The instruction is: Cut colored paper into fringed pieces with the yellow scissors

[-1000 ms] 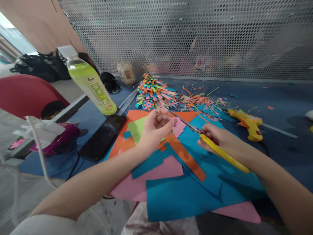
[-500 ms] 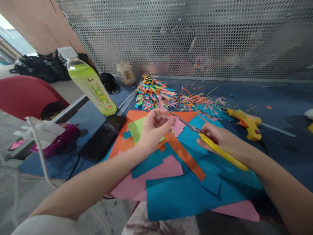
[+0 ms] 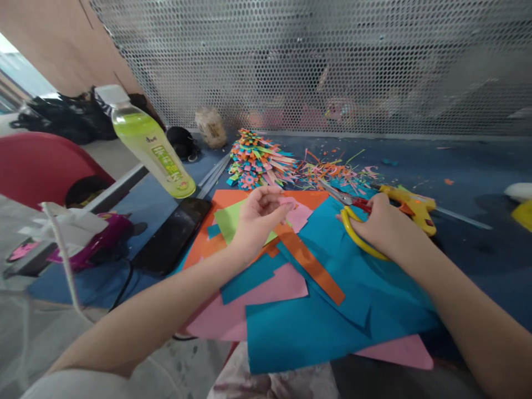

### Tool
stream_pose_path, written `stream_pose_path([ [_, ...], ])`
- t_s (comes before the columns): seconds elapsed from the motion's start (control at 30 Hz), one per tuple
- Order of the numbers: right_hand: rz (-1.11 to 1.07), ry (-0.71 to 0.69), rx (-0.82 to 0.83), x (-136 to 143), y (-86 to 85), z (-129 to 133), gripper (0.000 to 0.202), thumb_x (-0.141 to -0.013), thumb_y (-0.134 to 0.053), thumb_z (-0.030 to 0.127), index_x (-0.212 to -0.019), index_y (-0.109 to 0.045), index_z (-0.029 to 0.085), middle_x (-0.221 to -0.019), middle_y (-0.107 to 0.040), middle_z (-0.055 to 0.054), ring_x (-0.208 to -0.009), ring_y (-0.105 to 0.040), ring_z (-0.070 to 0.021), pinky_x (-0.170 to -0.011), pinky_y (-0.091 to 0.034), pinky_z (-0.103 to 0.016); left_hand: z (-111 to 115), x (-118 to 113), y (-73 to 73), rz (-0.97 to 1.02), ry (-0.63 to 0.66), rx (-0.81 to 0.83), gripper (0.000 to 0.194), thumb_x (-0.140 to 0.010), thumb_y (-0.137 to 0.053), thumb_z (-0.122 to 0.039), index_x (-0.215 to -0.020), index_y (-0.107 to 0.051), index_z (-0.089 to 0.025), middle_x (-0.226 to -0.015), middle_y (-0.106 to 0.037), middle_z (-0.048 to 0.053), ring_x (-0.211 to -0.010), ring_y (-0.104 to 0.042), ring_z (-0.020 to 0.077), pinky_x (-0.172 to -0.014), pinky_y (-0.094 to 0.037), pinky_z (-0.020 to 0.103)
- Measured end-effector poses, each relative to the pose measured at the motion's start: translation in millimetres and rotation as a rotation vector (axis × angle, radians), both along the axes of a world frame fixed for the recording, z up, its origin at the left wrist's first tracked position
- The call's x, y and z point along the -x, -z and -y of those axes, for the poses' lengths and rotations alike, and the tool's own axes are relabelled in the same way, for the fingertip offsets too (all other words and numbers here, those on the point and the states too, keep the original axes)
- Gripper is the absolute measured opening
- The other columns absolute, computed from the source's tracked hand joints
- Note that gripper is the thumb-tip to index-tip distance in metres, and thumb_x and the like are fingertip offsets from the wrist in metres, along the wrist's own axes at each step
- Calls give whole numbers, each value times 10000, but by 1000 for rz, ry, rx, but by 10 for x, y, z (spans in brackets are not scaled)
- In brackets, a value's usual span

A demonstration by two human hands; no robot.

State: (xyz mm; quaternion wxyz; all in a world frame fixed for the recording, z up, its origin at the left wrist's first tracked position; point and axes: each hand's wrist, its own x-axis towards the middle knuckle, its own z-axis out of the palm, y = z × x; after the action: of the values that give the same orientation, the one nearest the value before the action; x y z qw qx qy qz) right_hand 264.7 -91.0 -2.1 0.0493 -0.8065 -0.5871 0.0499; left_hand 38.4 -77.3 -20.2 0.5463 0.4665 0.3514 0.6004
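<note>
Two bare hands show on my feed. The left hand (image 3: 258,223) is curled, thumb and fingertips pinched on what I judge a small pink paper piece (image 3: 287,201). To its right, the right hand (image 3: 387,223) grips the scissors (image 3: 344,198) by their yellow handles, above the blue paper (image 3: 299,341). I read their long axis as slanting forward and leftward, the parted blades aimed at the scrap pile (image 3: 330,170), clear of the left fingertips.
</note>
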Motion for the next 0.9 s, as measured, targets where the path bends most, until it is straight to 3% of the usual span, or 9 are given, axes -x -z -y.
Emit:
stream_pose_path([
  [0.23, -17, -154, -113, 34, 149, 29, 479, -772, -603, 508, -1052, -495, 135, -1064, -641, -230, -878, -667, -366, -614, -476, -391, -117, 67, 3, -87, -30, 59, 236, -732, -736, -307, -838, -582, -164, -770, -627, -7, -681, -619, 89, -540, -456, 189],
  [0.33, -38, -253, -223, 7, 242, -1, 443, -797, -605, 472, -1063, -544, 123, -1039, -665, -205, -903, -660, -345, -708, -498, -414, -203, 115, 58, -209, -77, 67, 185, -801, -664, -325, -826, -582, -161, -814, -618, -2, -702, -630, 89, -565, -467, 186],
  [0.43, 64, -434, -341, -9, 290, -29, 357, -818, -596, 397, -1016, -618, 101, -1019, -686, -216, -976, -632, -381, -820, -467, -483, -288, 143, 117, -291, -112, 76, 135, -817, -637, -275, -807, -569, -159, -816, -614, -2, -673, -622, 87, -605, -498, 205],
  [0.53, 93, -687, -405, 65, 263, -2, 269, -874, -528, 299, -1040, -651, 128, -1171, -670, -182, -1125, -581, -349, -930, -412, -487, -341, 145, 156, -287, -109, 140, 95, -811, -627, -222, -786, -565, -155, -804, -608, -1, -673, -621, 93, -664, -529, 234],
  [0.6, 21, -896, -396, 190, 214, 42, 291, -928, -443, 245, -1122, -636, 145, -1244, -659, -153, -1174, -571, -307, -962, -392, -487, -359, 143, 171, -270, -103, 170, 79, -801, -632, -204, -776, -576, -153, -788, -608, 0, -684, -621, 100, -690, -533, 245],
  [0.7, -59, -1064, -299, 469, 140, 105, 392, -949, -393, 186, -1312, -531, 135, -1361, -595, -144, -1287, -501, -285, -1024, -363, -506, -379, 146, 185, -248, -93, 188, 64, -778, -647, -180, -758, -596, -148, -741, -607, 2, -689, -615, 109, -719, -531, 260],
  [0.9, -6, -1152, -183, 896, 158, 88, 478, -972, -389, 246, -1406, -420, 49, -1444, -497, -205, -1374, -405, -311, -1106, -288, -586, -443, 172, 213, -213, -93, 229, 51, -806, -593, -183, -779, -559, -157, -760, -605, 8, -669, -614, 108, -716, -552, 290],
])
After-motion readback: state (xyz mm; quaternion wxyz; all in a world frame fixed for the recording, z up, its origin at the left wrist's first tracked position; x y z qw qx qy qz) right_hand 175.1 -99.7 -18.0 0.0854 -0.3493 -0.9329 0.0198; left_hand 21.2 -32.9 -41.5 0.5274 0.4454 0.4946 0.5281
